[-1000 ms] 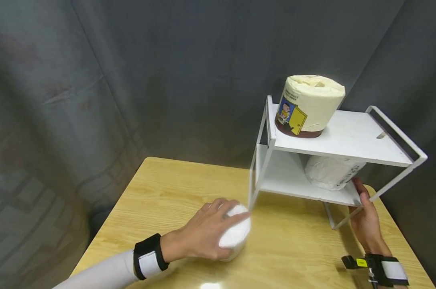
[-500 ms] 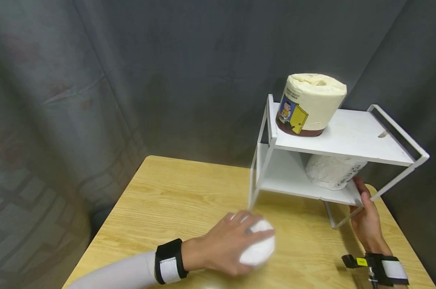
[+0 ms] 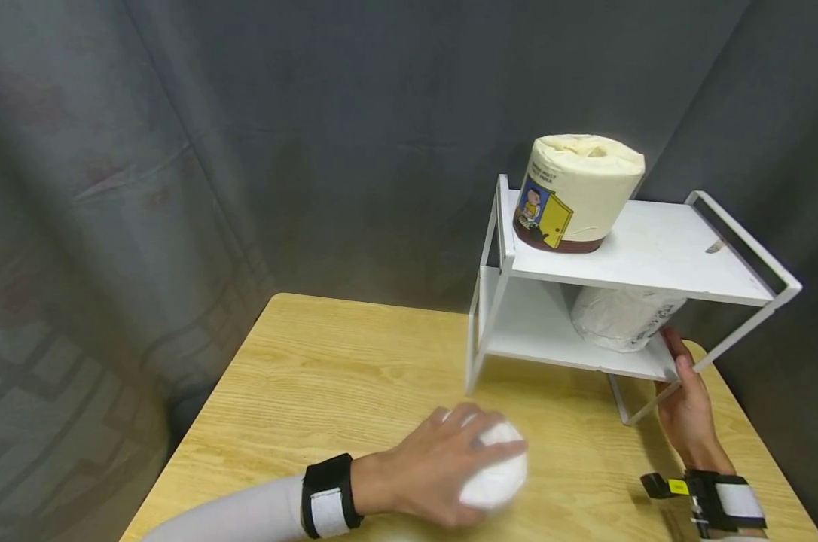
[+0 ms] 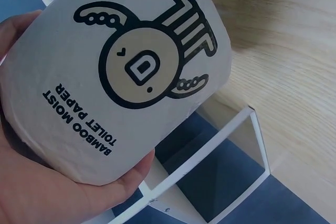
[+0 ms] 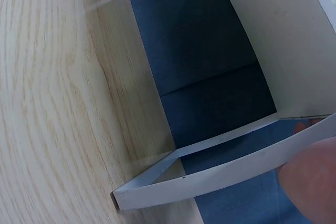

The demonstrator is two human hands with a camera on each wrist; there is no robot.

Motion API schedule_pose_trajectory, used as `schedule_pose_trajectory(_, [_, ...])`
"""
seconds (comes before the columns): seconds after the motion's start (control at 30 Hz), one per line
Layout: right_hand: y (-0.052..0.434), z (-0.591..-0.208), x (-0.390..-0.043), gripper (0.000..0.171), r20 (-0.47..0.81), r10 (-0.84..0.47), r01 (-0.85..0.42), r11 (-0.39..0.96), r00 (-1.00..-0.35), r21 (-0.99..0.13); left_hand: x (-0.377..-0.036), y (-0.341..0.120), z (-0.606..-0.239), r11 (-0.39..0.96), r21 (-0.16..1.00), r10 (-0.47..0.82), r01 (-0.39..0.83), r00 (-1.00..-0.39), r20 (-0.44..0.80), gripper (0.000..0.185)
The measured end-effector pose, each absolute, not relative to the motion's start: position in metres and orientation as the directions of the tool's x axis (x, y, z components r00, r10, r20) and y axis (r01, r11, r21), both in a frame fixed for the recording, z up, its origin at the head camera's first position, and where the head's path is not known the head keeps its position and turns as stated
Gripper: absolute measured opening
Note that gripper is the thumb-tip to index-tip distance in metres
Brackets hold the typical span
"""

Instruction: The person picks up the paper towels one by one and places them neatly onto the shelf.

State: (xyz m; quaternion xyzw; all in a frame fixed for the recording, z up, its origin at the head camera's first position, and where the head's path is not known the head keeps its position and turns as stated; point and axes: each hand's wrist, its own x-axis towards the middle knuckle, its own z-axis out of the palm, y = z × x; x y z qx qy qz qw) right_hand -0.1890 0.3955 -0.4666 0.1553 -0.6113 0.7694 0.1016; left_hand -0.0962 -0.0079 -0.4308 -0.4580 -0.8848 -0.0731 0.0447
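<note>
My left hand (image 3: 450, 463) grips a white-wrapped toilet paper roll (image 3: 497, 470) above the front middle of the table, fingers spread over it. In the left wrist view the roll (image 4: 142, 66) shows a cartoon face and printed lettering, with the thumb and fingers around its near end. At the right, my right hand (image 3: 687, 406) holds the right side of a white two-tier shelf rack (image 3: 680, 241) at its lower shelf and leg. Only part of that hand (image 5: 312, 177) shows in the right wrist view, beside the rack's leg frame (image 5: 210, 182).
A cream toilet paper roll (image 3: 585, 192) with a cartoon print stands at the left of the rack's upper shelf. Another white roll (image 3: 619, 320) sits on the lower shelf, partly hidden by the upper one. Grey curtains (image 3: 382, 135) hang behind the wooden table (image 3: 328, 361).
My left hand has carried the toilet paper roll to the right and slightly toward me, slowing in the last half second. The right hand stays on the rack.
</note>
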Motion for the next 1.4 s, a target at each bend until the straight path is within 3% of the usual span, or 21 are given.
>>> schedule_pose_trajectory(0.27, [0.395,-0.466,-0.189,0.056,0.333,-0.017,-0.323,-0.212,-0.943,-0.922,-0.099,0.0,-0.427,0.564,0.095,0.806,0.82,-0.572,0.154,0.103])
schedule_pose_trajectory(0.67, [0.397,-0.468,-0.188,0.055,0.338,-0.017,-0.325,-0.229,-0.941,-0.917,-0.11,0.016,-0.397,0.543,-0.011,0.829,0.84,-0.533,0.168,0.094])
schedule_pose_trajectory(0.93, [0.396,-0.467,-0.188,0.056,0.353,-0.032,-0.337,-0.228,-0.935,-0.913,-0.12,0.023,-0.375,0.566,-0.015,0.82,0.824,-0.562,0.105,0.098])
schedule_pose_trajectory(1.4, [0.397,-0.467,-0.189,0.057,0.331,-0.023,-0.319,-0.209,-0.943,-0.924,-0.139,0.043,-0.334,0.603,-0.017,0.793,0.797,-0.598,0.118,0.098])
